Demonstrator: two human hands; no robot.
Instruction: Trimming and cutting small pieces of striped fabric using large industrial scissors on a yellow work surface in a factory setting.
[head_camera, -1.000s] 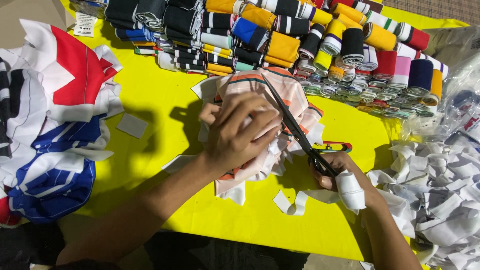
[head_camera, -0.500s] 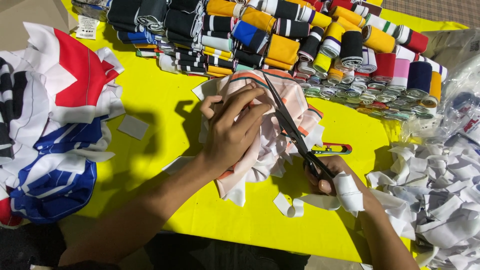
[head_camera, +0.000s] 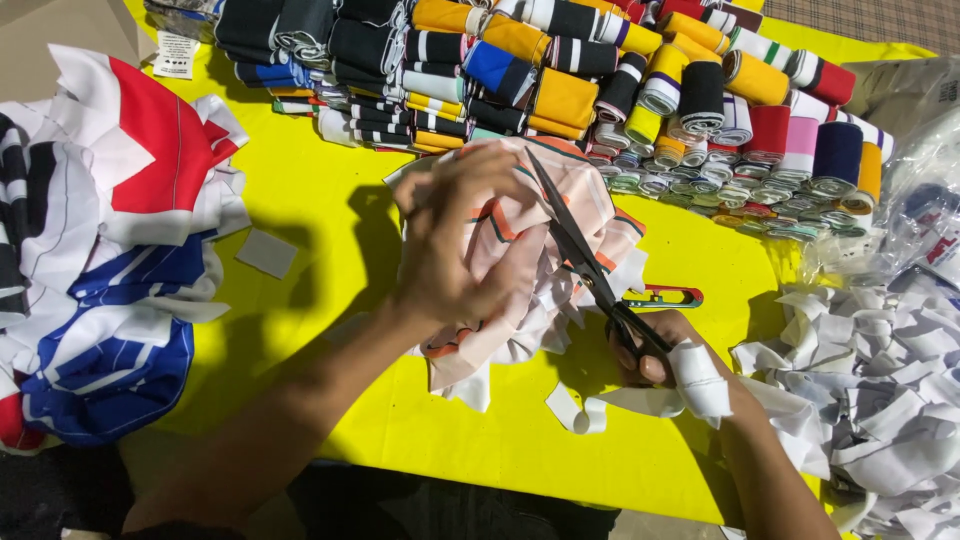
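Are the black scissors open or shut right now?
Open, only a little. The long black scissors in the right hand show two blades parted near the tips over the peach printed cloth under the left hand.

Bright, even light falls from above and a little to the right, making the yellow table (head_camera: 330, 200) look saturated. The left hand (head_camera: 465, 240) throws a soft shadow leftward across the table, and the right hand (head_camera: 665, 350) darkens the cloth beneath it. The clear plastic bag (head_camera: 915, 210) at the right edge shows pale glare. The left hand's fingertips are slightly motion-blurred; the fabric rolls (head_camera: 600, 90) stay sharp. The lower corners fall dim.
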